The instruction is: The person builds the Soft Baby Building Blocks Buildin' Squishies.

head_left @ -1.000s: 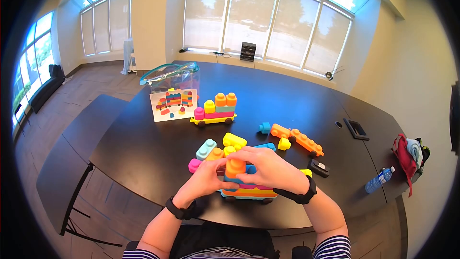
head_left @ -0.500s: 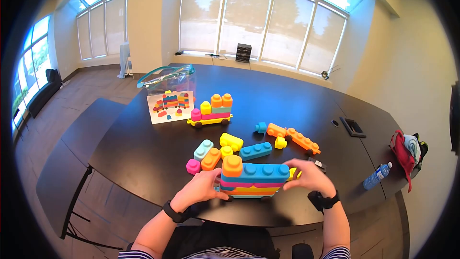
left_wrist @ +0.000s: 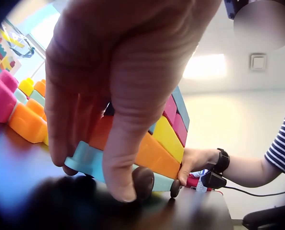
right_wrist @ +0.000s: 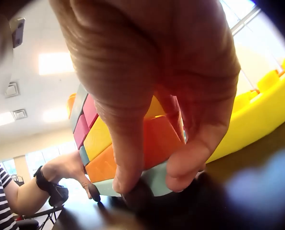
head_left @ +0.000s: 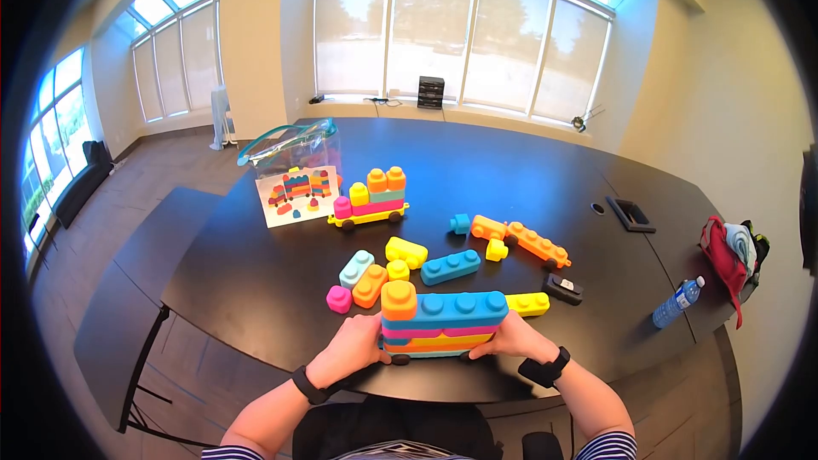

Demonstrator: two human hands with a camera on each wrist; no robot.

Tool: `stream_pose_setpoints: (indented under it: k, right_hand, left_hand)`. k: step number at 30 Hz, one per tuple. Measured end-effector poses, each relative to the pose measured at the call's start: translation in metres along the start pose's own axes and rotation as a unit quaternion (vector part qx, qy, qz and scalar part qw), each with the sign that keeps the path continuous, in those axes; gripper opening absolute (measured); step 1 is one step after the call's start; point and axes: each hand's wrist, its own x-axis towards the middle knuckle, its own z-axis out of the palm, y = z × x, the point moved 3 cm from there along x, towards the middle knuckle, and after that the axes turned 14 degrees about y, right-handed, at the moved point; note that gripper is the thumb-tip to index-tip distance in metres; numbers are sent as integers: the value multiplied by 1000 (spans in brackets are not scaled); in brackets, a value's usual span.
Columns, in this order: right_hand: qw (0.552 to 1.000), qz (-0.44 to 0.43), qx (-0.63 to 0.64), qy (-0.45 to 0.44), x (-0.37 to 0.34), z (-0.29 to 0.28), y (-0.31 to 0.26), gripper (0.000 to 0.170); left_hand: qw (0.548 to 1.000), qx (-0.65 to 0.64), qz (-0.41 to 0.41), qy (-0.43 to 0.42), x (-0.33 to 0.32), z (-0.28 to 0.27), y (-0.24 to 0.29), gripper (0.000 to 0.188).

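A wheeled toy wagon stacked with building blocks [head_left: 452, 311] stands at the near table edge. Its layers run from a light blue base [left_wrist: 90, 158] through orange, yellow and pink to a long blue block, with an orange block [head_left: 399, 300] on top at the left. My left hand [head_left: 351, 349] grips the wagon's left end low down, thumb beside a dark wheel [left_wrist: 143, 183] and fingers on the far side. At the other end my right hand [head_left: 517, 339] holds the base the same way, thumb and fingers straddling it.
Loose blocks lie beyond the wagon: a blue one [head_left: 452, 267], a yellow one [head_left: 528, 304], an orange one [head_left: 370, 286]. Farther back are a second wagon [head_left: 368, 204], an orange wheeled base [head_left: 538, 244] and a clear bag [head_left: 302, 153]. A water bottle [head_left: 677, 303] stands right.
Both hands have left the orange block on top and moved down to the wagon's two ends. The right hand has come in from the right to grip its end.
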Motion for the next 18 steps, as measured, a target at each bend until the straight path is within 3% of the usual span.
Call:
stream_pose_setpoints:
  k: [1, 3, 6, 8, 10, 11, 13, 14, 18]
  right_hand:
    - [1000, 14, 1, -16, 3, -2, 0, 87]
    - [1000, -11, -14, 9, 8, -14, -8, 75]
    - [997, -54, -3, 49, 31, -49, -30, 67]
    - [982, -145, 20, 123, 59, -80, -54, 66]
    - [988, -63, 77, 115, 86, -108, -54, 64]
    - [990, -53, 30, 124, 103, -122, -47, 58]
    - [992, 49, 5, 113, 132, -147, -43, 49]
    - [991, 46, -16, 127, 145, -156, -38, 46]
    - [984, 57, -50, 158, 199, -169, 17, 38]
  left_hand:
    - [1000, -12, 8, 7, 1, -3, 2, 66]
    - [999, -35, 27, 22, 6, -13, 8, 64]
    - [998, -45, -13, 32, 37, -52, 42, 62]
    - [999, 10, 24, 32, 77, -62, 46, 59]
    - [994, 1, 84, 67, 125, -68, 49, 55]
    - [989, -10, 118, 86, 153, -63, 41, 54]
    - [988, -16, 105, 108, 202, -53, 31, 53]
    - [988, 42, 95, 111, 224, -49, 28, 56]
    - [988, -10, 79, 131, 295, -8, -10, 58]
